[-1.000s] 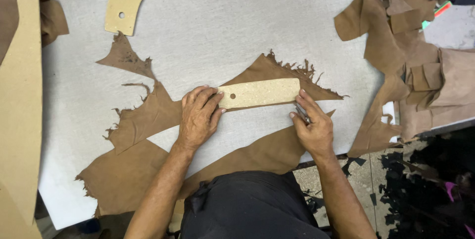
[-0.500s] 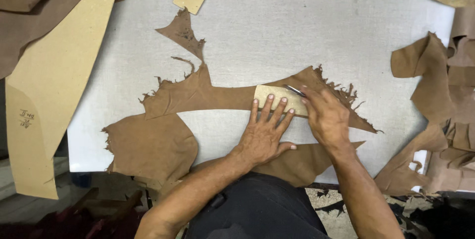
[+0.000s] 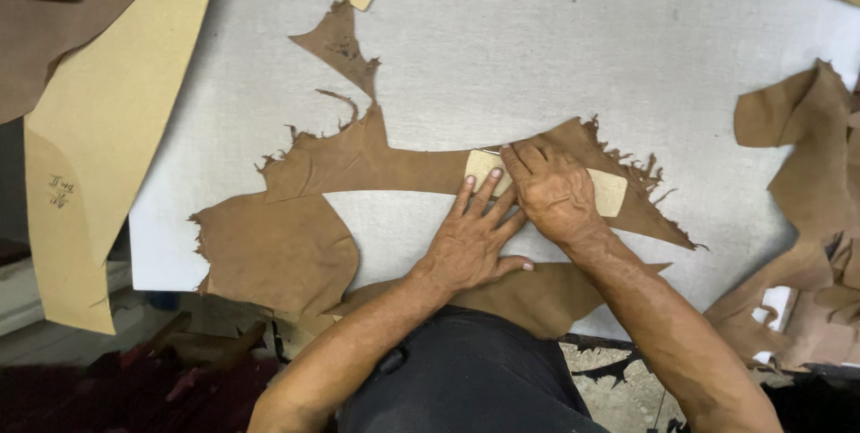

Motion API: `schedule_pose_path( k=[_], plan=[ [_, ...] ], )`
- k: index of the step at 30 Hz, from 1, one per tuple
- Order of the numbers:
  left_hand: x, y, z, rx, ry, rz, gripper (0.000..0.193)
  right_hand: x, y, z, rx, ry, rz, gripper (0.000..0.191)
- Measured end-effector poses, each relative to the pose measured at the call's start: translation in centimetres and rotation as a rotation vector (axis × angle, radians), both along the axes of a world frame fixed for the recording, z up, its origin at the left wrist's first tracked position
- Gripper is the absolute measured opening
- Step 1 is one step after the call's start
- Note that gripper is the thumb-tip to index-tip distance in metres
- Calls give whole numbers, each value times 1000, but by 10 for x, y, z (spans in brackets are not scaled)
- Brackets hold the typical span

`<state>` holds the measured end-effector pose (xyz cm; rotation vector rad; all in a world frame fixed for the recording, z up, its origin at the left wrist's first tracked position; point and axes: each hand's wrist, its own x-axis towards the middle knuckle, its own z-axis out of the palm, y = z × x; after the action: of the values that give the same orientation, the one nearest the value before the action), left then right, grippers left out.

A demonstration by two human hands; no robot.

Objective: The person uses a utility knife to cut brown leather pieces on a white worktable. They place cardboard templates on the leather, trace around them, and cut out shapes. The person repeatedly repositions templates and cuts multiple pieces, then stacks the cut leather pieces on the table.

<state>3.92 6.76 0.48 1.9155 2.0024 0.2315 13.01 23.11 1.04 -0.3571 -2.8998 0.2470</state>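
Cardboard pattern lies flat on the brown leather hide, right of table centre, mostly hidden under the hands. Left hand, fingers spread, presses it from 7 o'clock. Right hand, fingers closed together, sits at the pattern's upper left edge; whether it holds a blade, I cannot tell. The hide already shows large cut-out gaps; a separated piece is not visible under the pattern, so this cut appears unfinished. Grey table bears further templates.

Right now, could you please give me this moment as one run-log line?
left hand: pressing template | right hand: on template, tool unclear | brown leather: flat on table
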Motion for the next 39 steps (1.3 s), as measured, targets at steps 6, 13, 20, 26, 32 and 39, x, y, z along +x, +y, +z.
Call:
schedule_pose_path(
  k=[6, 13, 20, 26, 32, 39],
  plan=[
    [4, 9, 11, 77, 63, -2, 84, 100, 50, 24, 189, -185, -76, 38],
    [19, 47, 46, -99, 422, -201, 73, 159, 5, 27, -10, -194, -590, 23],
    [33, 77, 68, -159, 672, -428, 77, 109, -32, 16, -385, 175, -896, 22],
    [30, 71, 74, -144, 715, -522, 69, 100, -72, 31, -258, 91, -917, 18],
    [-24, 82, 54, -113, 481, -711, 52, 112, -135, 49, -238, -19, -965, 18],
    [-99, 136, 19, -259, -82, -637, 16, -28, -166, 20, -909, 360, -936, 24]
  ],
)
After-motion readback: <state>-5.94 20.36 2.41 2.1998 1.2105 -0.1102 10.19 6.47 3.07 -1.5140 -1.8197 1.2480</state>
